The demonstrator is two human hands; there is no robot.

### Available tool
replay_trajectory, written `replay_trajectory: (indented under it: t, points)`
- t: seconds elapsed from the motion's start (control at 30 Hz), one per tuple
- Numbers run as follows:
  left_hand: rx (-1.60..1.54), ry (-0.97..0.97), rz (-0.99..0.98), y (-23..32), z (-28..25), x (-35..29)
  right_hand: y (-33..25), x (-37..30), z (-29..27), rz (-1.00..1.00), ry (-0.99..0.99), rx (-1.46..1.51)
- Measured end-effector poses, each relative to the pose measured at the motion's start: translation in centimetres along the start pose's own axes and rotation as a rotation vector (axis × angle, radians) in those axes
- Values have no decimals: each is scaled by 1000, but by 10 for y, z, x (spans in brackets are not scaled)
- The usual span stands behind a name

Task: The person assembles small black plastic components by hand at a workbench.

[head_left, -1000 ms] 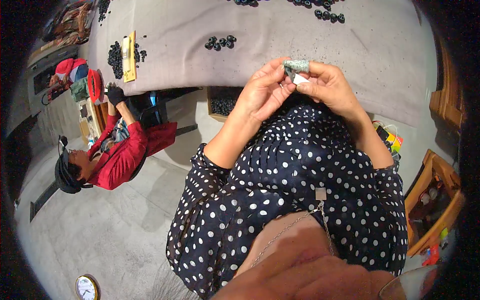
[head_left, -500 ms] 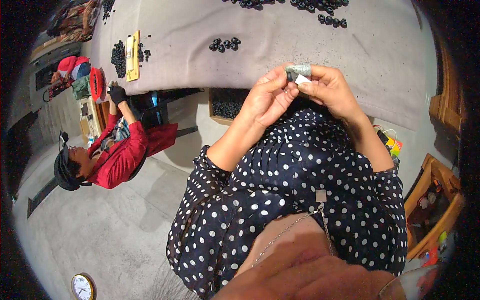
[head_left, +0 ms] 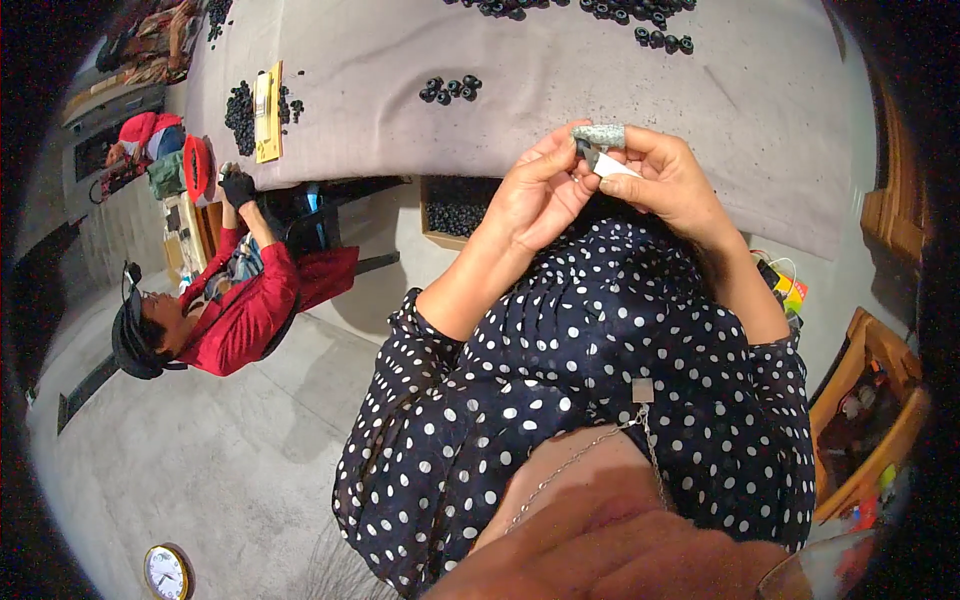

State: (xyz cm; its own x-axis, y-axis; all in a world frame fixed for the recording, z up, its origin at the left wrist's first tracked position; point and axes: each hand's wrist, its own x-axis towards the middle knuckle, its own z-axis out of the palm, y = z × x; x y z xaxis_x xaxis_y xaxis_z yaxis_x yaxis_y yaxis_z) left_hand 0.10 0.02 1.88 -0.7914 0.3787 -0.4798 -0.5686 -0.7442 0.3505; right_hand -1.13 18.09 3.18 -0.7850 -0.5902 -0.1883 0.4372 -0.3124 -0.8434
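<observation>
Head view: with our left hand (head_left: 532, 190) we are pinching a small black piece (head_left: 582, 148); our right hand (head_left: 672, 182), wearing a grey finger wrap (head_left: 604, 135), is grasping a white object (head_left: 613, 167).

At upper centre, fingers (head_left: 553, 161) are partly hiding a small dark piece (head_left: 583, 147); the top edge is cropping round black pieces (head_left: 500, 9).

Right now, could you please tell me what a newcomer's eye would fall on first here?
Probably the navy garment with white polka dots, filling the lower middle. Just above it, the left hand appears to pinch a small dark piece beside a small white piece in the right hand, which wears a grey-green wrap on one of its fingers. At left, a co-worker in a bright red jacket also stands out.
</observation>
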Motion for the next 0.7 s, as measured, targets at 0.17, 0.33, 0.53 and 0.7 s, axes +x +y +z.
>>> replay_trajectory:
  t: [0.17, 0.33, 0.53, 0.7]
  points:
    - [20, -18, 14, 0, 0, -1, 0, -1, -1, 8, -20, -18]
    - [22, -89, 7, 1, -9, 0, 2, -1, 0, -7, -28, 32]
    - [46, -128, 16, 0, -10, -1, 4, 0, -1, -30, -23, 3]
    - [59, -99, 32, -1, -9, 0, 10, 1, -3, 24, 7, -34]
